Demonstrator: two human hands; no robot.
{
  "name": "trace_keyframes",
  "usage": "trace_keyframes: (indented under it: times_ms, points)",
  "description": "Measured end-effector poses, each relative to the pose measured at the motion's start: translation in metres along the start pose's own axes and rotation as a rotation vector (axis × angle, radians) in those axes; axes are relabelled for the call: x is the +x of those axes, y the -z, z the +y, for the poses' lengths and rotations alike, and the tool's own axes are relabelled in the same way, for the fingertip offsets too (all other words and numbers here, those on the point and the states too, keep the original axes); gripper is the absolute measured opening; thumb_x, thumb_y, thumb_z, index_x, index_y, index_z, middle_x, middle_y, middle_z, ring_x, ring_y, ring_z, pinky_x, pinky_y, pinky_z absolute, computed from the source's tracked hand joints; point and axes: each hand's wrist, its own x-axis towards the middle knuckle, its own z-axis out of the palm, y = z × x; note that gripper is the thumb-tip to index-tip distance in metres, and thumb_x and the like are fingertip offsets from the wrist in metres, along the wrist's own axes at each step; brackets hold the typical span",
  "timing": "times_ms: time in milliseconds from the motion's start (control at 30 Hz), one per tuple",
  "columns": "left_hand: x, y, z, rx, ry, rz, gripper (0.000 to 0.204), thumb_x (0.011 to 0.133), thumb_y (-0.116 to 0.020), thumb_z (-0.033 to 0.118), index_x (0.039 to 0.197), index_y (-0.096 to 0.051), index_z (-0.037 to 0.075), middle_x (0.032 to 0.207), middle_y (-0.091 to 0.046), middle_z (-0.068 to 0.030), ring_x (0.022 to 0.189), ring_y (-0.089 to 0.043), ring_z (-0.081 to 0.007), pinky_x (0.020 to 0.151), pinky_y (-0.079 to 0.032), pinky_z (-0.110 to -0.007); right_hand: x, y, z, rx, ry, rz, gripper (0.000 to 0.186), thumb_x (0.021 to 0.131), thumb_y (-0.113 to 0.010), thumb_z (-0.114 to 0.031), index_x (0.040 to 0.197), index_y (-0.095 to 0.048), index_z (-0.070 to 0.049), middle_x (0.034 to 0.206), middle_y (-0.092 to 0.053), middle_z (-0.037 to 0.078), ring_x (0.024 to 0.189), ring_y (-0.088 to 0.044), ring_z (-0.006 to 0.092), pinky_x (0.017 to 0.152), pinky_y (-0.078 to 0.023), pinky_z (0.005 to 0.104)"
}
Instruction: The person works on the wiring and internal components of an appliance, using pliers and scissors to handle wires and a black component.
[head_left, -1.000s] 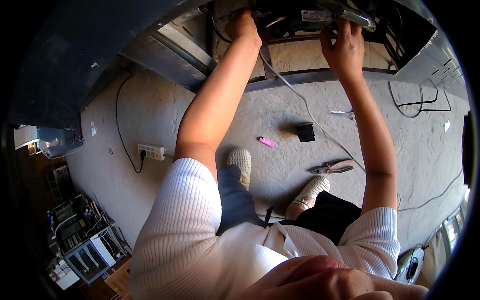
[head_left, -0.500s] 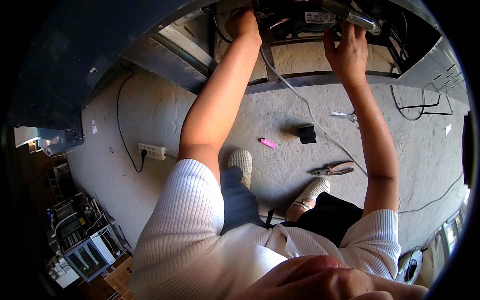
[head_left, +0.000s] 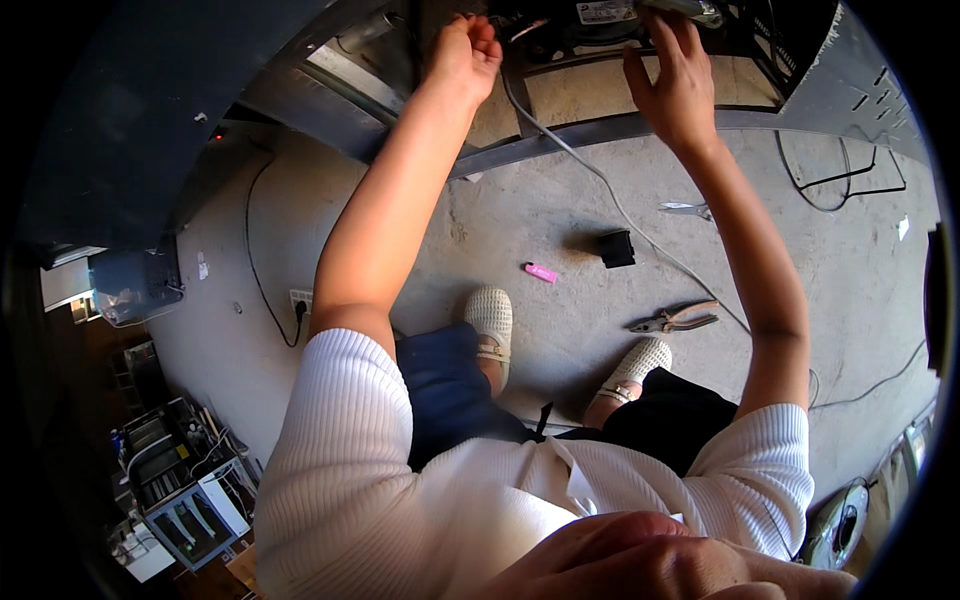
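My left hand point(head_left: 465, 60) is raised inside the open base of a dark grey metal cabinet point(head_left: 590, 130), its fingers curled inward. Whether something small sits between the fingertips I cannot make out. Just right of it a grey cable point(head_left: 612, 192) hangs out over the cabinet's lower edge. My right hand point(head_left: 680, 95) reaches up with fingers stretched and thumb apart. Its fingertips are at a shiny silver cylinder point(head_left: 708, 12), partly cut off by the top of the picture. Between the hands sits a black machine part point(head_left: 590, 48) with a white label.
On the concrete floor lie pliers point(head_left: 675, 318), a pink lighter-like piece point(head_left: 541, 272), a black box-shaped piece point(head_left: 616, 249) and scissors point(head_left: 685, 209). A bent black wire frame point(head_left: 850, 182) lies at right. A power strip point(head_left: 300, 299) with a black plug is at left.
My left hand has drawn back slightly from the cabinet's inside and turned, so its curled fingers now show. My right hand stays by the silver cylinder. The view has shifted a little.
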Motion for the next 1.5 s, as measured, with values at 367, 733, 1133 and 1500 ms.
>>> trace_keyframes:
  times_ms: [367,733,1133,1500]
  points:
    - [-0.07,0.04,0.013,0.074,0.275,-0.437,0.018,0.101,-0.057,0.025,0.099,-0.058,0.007,0.107,-0.062,-0.0047,0.094,-0.057,-0.0144,0.089,-0.05,-0.032,-0.037,0.014,-0.039,0.082,0.08,-0.277,0.029,0.084,-0.067,-0.014,0.113,-0.068,-0.019,0.097,-0.068,-0.001,0.089,-0.063,0.0203,0.082,-0.041,0.0364]
    - [-0.066,0.048,0.015,0.041,0.347,-0.507,0.016,0.101,-0.057,0.023,0.097,-0.058,0.007,0.106,-0.063,-0.0064,0.091,-0.058,-0.0162,0.089,-0.052,-0.033,-0.034,-0.01,-0.059,0.115,0.166,-0.253,0.024,0.081,-0.07,-0.013,0.105,-0.07,-0.018,0.092,-0.068,-0.002,0.081,-0.063,0.0189,0.076,-0.041,0.0356]
    - [-0.066,0.042,0.017,0.025,0.403,-0.42,0.014,0.098,-0.06,0.018,0.096,-0.057,0.005,0.105,-0.062,-0.0076,0.091,-0.057,-0.0174,0.088,-0.052,-0.033,-0.039,-0.004,-0.059,0.135,0.16,-0.285,0.017,0.081,-0.072,-0.013,0.098,-0.071,-0.014,0.091,-0.07,0.0,0.082,-0.065,0.018,0.08,-0.043,0.0357]
    - [-0.07,0.039,0.019,0.036,0.391,-0.404,0.014,0.097,-0.062,0.018,0.097,-0.057,0.006,0.105,-0.061,-0.0065,0.091,-0.057,-0.0166,0.088,-0.051,-0.033,-0.043,-0.002,-0.059,0.135,0.14,-0.317,0.014,0.083,-0.071,-0.013,0.097,-0.072,-0.013,0.09,-0.071,0.0,0.082,-0.065,0.0181,0.081,-0.043,0.0348]
